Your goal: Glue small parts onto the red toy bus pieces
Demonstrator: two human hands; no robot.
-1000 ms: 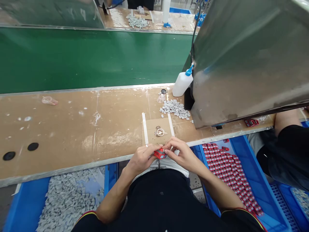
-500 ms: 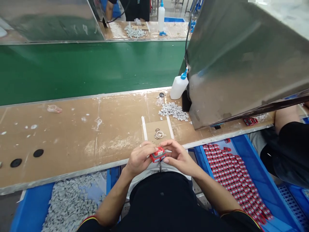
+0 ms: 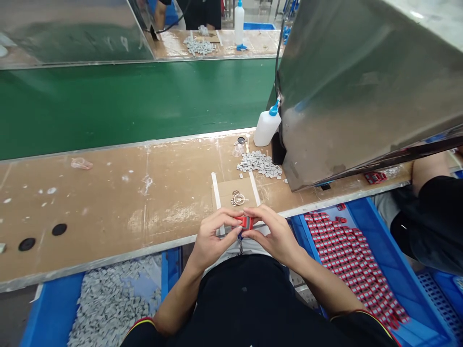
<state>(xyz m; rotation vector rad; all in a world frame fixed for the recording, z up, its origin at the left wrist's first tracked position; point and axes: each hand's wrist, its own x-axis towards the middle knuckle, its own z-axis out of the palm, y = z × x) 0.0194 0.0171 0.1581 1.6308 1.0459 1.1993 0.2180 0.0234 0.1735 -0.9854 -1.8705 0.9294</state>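
A small red toy car (image 3: 247,222) with a grey part showing is held between both hands in front of my body, by the bench edge. My left hand (image 3: 216,237) pinches its left end between thumb and fingers. From the other side, my right hand (image 3: 275,235) grips the right end the same way. The fingertips cover part of the car. Just beyond the hands, a small ring-shaped item (image 3: 238,199) rests on a cardboard piece (image 3: 229,187) between white tape strips. Small grey pieces (image 3: 261,164) lie in a pile behind it.
A white bottle with a blue cap (image 3: 266,128) stands beside a large metal housing (image 3: 347,96). Blue bins hold grey pieces (image 3: 112,299) at left and rows of red toy cars (image 3: 354,265) at right. A green belt (image 3: 137,106) runs behind the bench. Another person's arm (image 3: 430,174) is at right.
The red car has been turned in the hands and now shows another side. My left hand has shifted its hold, its thumb now at the car's lower left.
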